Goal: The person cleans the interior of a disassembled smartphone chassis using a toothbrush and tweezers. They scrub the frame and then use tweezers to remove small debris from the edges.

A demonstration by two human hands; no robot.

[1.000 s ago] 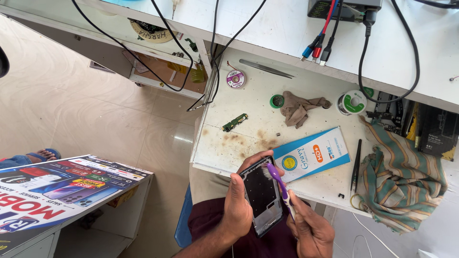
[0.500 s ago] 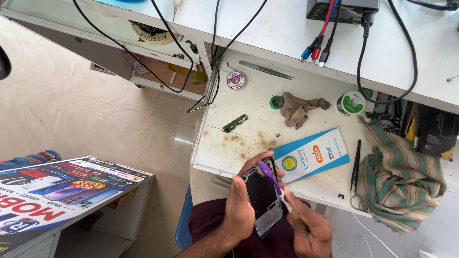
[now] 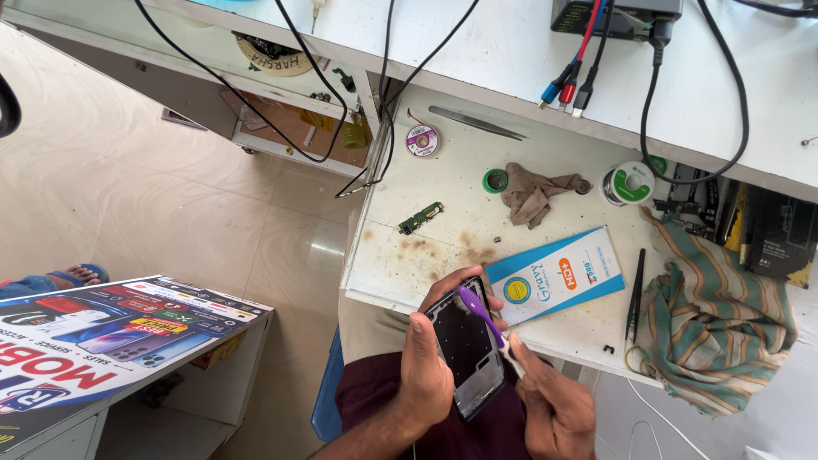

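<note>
Below, stained white bench (image 3: 443, 255), beige tile floor (image 3: 153, 196); left hand (image 3: 426, 375) grips phone frame (image 3: 467, 349), right hand (image 3: 554, 409) pinches purple brush (image 3: 481, 313).

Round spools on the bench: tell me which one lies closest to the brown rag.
The small green ring, just left of the brown rag, almost touching it. The green-and-white solder spool sits farther right, and the pink-centred wick reel farther up left.

A purple toothbrush (image 3: 479, 312) crosses the black phone frame (image 3: 468, 349), beside a blue-and-white box (image 3: 555, 274) and green-striped cloth (image 3: 714, 317).
</note>
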